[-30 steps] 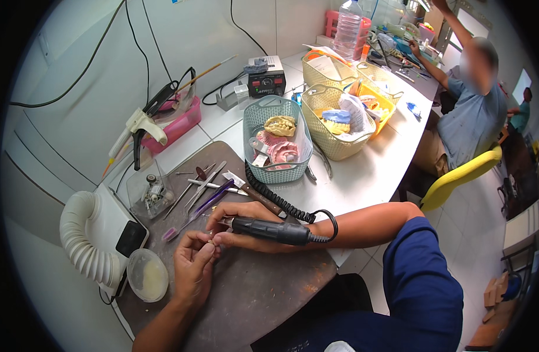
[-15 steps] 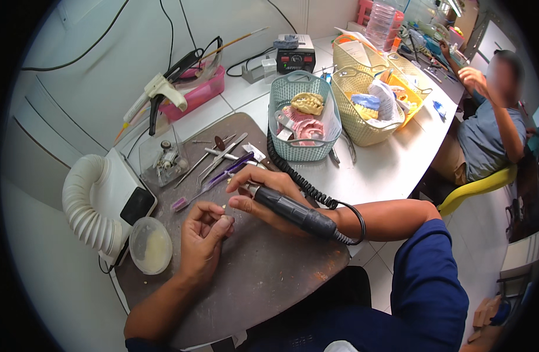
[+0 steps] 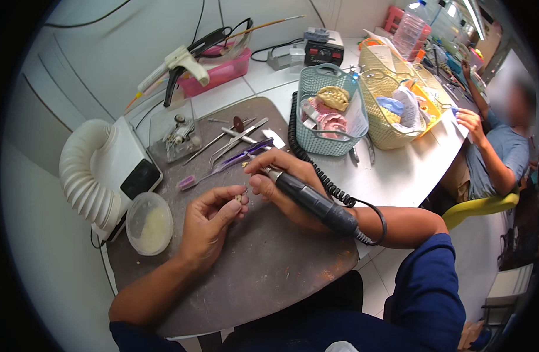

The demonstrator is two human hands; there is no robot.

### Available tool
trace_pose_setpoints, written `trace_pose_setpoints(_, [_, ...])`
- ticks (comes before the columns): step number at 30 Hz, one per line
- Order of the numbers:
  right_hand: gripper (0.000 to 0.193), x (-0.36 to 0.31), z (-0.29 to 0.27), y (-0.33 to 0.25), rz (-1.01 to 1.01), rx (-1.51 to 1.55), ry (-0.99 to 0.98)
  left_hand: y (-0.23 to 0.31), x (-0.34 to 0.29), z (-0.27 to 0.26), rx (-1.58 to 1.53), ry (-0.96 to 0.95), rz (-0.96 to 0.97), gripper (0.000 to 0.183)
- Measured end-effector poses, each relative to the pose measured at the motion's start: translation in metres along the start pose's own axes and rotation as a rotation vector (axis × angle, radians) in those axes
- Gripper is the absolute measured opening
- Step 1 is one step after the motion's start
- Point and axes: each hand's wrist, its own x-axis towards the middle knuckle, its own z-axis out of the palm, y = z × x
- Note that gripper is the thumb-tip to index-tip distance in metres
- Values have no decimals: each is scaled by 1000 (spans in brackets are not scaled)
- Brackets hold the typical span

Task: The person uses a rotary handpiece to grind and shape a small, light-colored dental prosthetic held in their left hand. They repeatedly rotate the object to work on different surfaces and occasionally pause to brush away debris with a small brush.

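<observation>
My left hand [image 3: 212,218] pinches a small cream piece [image 3: 239,198], perhaps a dental crown, between thumb and fingertips. Wrapped in the fingers of my right hand [image 3: 290,176] is a black rotary handpiece [image 3: 310,199] with a metal nose, its coiled cord [image 3: 334,190] trailing off toward the back. The nose points toward the cream piece; whether the bur touches it is too small to tell. Both hands are over a worn brown board [image 3: 240,281]. Just beyond them lie a purple-handled brush [image 3: 222,167] and several metal hand tools [image 3: 240,134].
A round tub of pale powder [image 3: 152,229] and a white suction hose [image 3: 84,170] stand left. Behind are a clear box [image 3: 175,135], a pink tray with a glue gun [image 3: 184,61], a control box [image 3: 323,48] and baskets with dental models [image 3: 331,114]. A co-worker [image 3: 495,146] sits at right.
The whole view has shifted, moving the bench things rightward and slightly up. My fingers have turned the cream piece a little. The co-worker's near hand has come down toward the bench.
</observation>
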Motion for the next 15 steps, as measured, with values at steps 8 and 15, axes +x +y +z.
trace_pose_setpoints(8, [21, 2, -7, -7, -154, -131, -90, -1, 0, -8, -63, -47, 32, 25])
trace_pose_setpoints(15, [21, 1, -13, -8, -405, -233, -98, 1, 3, -5, -100, -49, 5, 25])
